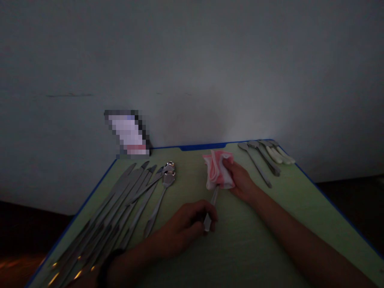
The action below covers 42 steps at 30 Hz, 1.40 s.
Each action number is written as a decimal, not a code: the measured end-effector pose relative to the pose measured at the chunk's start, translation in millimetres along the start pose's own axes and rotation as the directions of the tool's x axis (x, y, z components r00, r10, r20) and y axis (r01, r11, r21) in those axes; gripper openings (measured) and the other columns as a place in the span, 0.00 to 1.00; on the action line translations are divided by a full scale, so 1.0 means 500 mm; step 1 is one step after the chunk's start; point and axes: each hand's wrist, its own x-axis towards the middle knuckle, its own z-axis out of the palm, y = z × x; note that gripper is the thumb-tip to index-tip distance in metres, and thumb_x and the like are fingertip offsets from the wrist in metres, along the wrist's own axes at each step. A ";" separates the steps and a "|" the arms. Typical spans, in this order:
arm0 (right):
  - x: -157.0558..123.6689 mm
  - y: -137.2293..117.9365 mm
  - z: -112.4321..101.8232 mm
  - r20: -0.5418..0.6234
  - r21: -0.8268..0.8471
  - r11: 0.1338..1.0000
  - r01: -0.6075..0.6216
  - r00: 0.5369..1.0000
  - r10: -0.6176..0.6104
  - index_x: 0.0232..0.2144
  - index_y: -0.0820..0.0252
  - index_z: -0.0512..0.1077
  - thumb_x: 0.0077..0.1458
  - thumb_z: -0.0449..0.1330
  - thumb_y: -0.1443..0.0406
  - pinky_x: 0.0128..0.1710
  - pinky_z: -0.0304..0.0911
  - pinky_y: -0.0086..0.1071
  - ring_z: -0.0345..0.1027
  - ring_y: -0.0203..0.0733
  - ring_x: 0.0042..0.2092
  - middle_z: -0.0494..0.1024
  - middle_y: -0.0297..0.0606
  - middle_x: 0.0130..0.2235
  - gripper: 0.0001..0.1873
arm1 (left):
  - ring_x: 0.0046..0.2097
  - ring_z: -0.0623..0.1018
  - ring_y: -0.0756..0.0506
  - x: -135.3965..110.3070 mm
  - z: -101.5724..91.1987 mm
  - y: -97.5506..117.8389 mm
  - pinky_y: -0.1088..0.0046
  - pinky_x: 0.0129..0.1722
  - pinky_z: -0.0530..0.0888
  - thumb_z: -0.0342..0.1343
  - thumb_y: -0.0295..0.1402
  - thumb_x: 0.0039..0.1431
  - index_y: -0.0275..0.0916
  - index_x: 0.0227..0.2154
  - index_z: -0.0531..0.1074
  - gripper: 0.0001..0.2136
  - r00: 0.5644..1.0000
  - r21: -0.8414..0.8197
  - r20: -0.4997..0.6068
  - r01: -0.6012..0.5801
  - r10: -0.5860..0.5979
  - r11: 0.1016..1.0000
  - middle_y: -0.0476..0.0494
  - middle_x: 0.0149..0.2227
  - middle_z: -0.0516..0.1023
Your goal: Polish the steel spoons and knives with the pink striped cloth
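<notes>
My left hand (195, 220) is closed around the lower handle of a metal piece of cutlery (214, 199), near the middle of the table. A folded pink and white cloth (218, 176) wraps the far end of that piece, so its head is hidden and I cannot tell its kind. My right hand (240, 176) grips the cloth from the right side. Left of my left hand lie two shiny spoons (169, 179) beside a row of several table knives (117, 200). Beyond my right hand rest several more spoons (255, 154), some with pale handles.
The pale green table (240, 256) has a blue rim and stands against a grey wall (192, 72). A blurred-out device with a lit screen (127, 134) leans on the wall at the back left corner. The room is dim.
</notes>
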 end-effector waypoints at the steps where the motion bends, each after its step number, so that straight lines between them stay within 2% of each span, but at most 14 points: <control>1: -0.001 -0.001 0.002 -0.004 -0.009 1.000 0.005 1.000 -0.005 0.33 0.59 0.70 0.48 0.61 0.60 0.27 0.65 0.32 0.69 0.39 0.28 0.76 0.35 0.27 0.11 | 0.31 0.67 0.51 0.001 0.000 0.001 0.77 0.31 0.64 0.44 0.22 0.50 0.37 0.35 0.68 0.12 1.000 0.033 0.002 0.009 -0.009 0.999 0.51 0.30 0.69; 5: -0.007 -0.004 0.009 0.003 -0.066 0.998 0.011 1.000 -0.011 0.33 0.60 0.71 0.45 0.63 0.61 0.24 0.62 0.28 0.66 0.34 0.24 0.76 0.33 0.26 0.12 | 0.31 0.68 0.50 0.005 0.001 0.004 0.76 0.31 0.63 0.44 0.21 0.51 0.37 0.32 0.68 0.11 0.999 0.154 -0.001 0.041 -0.041 0.987 0.52 0.29 0.70; 13: -0.012 -0.006 0.012 0.035 -0.072 0.997 0.032 0.999 -0.029 0.32 0.62 0.71 0.42 0.65 0.61 0.24 0.62 0.28 0.65 0.33 0.24 0.75 0.33 0.26 0.14 | 0.31 0.70 0.51 0.008 0.003 0.001 0.78 0.32 0.64 0.44 0.20 0.52 0.38 0.31 0.69 0.10 0.999 0.263 -0.006 0.046 -0.046 0.964 0.52 0.29 0.71; 22: -0.011 -0.007 0.012 0.009 -0.081 0.997 0.007 1.000 -0.007 0.32 0.62 0.72 0.41 0.65 0.60 0.28 0.62 0.29 0.67 0.34 0.26 0.76 0.34 0.27 0.15 | 0.31 0.70 0.52 0.006 0.003 0.000 0.79 0.33 0.64 0.44 0.20 0.53 0.37 0.31 0.69 0.10 0.999 0.256 0.002 0.037 -0.038 0.966 0.53 0.28 0.71; 30: -0.005 -0.005 0.007 -0.052 -0.027 1.000 0.010 0.999 -0.012 0.33 0.60 0.71 0.46 0.59 0.48 0.29 0.62 0.31 0.66 0.36 0.26 0.76 0.36 0.28 0.22 | 0.31 0.70 0.52 0.007 0.003 -0.005 0.78 0.33 0.65 0.44 0.20 0.54 0.37 0.30 0.69 0.10 0.998 0.292 0.007 0.050 -0.055 0.955 0.52 0.28 0.71; 34: -0.013 -0.009 0.013 -0.019 -0.099 0.995 0.008 1.000 -0.010 0.30 0.60 0.71 0.46 0.60 0.49 0.28 0.61 0.31 0.66 0.36 0.26 0.76 0.35 0.27 0.19 | 0.30 0.71 0.52 0.008 0.005 -0.004 0.79 0.32 0.65 0.44 0.21 0.55 0.37 0.29 0.70 0.10 0.997 0.298 0.005 0.076 -0.081 0.951 0.53 0.27 0.71; 42: -0.017 -0.009 0.016 0.011 -0.116 0.993 0.000 1.000 0.001 0.30 0.59 0.72 0.44 0.62 0.52 0.28 0.61 0.30 0.64 0.35 0.25 0.74 0.32 0.25 0.17 | 0.30 0.71 0.51 0.009 0.007 -0.001 0.78 0.34 0.67 0.44 0.22 0.56 0.37 0.29 0.69 0.10 0.997 0.289 0.025 0.059 -0.069 0.956 0.52 0.26 0.72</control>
